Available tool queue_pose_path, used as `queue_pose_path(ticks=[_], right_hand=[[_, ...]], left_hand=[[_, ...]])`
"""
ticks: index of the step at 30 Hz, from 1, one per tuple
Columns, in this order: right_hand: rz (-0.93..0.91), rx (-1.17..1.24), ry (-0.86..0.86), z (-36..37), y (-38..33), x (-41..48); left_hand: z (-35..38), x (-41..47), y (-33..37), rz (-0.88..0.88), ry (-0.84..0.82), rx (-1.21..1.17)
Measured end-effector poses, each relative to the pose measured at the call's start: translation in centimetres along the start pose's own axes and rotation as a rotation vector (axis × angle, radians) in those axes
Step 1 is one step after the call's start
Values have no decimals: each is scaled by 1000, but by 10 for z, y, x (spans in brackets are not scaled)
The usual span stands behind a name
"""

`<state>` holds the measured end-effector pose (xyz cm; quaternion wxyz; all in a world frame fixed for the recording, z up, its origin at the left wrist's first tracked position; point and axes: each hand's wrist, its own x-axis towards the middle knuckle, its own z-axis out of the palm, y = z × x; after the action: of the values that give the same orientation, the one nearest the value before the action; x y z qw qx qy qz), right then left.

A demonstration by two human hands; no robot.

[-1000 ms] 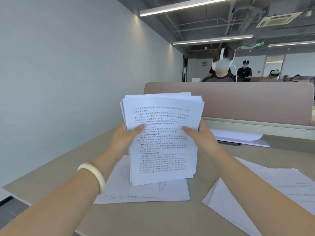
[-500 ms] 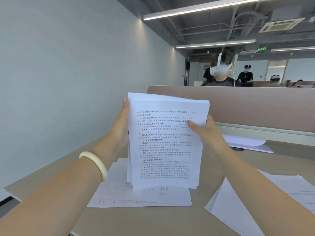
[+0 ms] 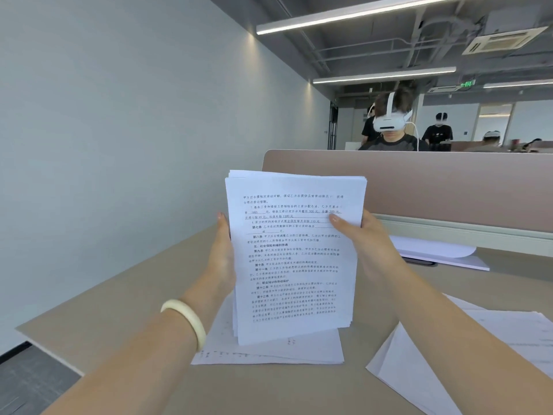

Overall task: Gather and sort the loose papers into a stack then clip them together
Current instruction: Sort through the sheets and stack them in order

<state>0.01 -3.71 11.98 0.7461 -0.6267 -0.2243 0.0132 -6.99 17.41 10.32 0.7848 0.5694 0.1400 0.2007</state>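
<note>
the paper stack (image 3: pixel 294 259) is held upright at frame centre, pinched by the left hand (image 3: pixel 223 259) and right hand (image 3: pixel 368 244), above loose sheets (image 3: pixel 269 351) on the desk (image 3: pixel 119 295); uneven top edges suggest sheets could slip if grip is loosened

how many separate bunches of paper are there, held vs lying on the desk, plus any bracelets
held paper stack: 1
paper piles lying on the desk: 3 (under the stack, right, by the divider)
bracelet: 1
total: 5
</note>
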Motion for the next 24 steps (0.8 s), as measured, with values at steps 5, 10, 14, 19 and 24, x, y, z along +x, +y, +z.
queue_pose_path(ticks=[5, 10, 14, 19, 24], right_hand=[[-47, 33, 94, 15, -19, 1], [-128, 9, 131, 20, -33, 0], [10, -86, 91, 21, 12, -9], [80, -175, 86, 15, 55, -25], [17, -264, -81, 18, 31, -27]], left_hand=[[9, -5, 8, 200, 71, 37], [21, -12, 25, 385, 79, -7], [13, -19, -15, 403, 114, 116], [-2, -12, -49, 250, 140, 330], [-8, 8, -9, 372, 101, 552]])
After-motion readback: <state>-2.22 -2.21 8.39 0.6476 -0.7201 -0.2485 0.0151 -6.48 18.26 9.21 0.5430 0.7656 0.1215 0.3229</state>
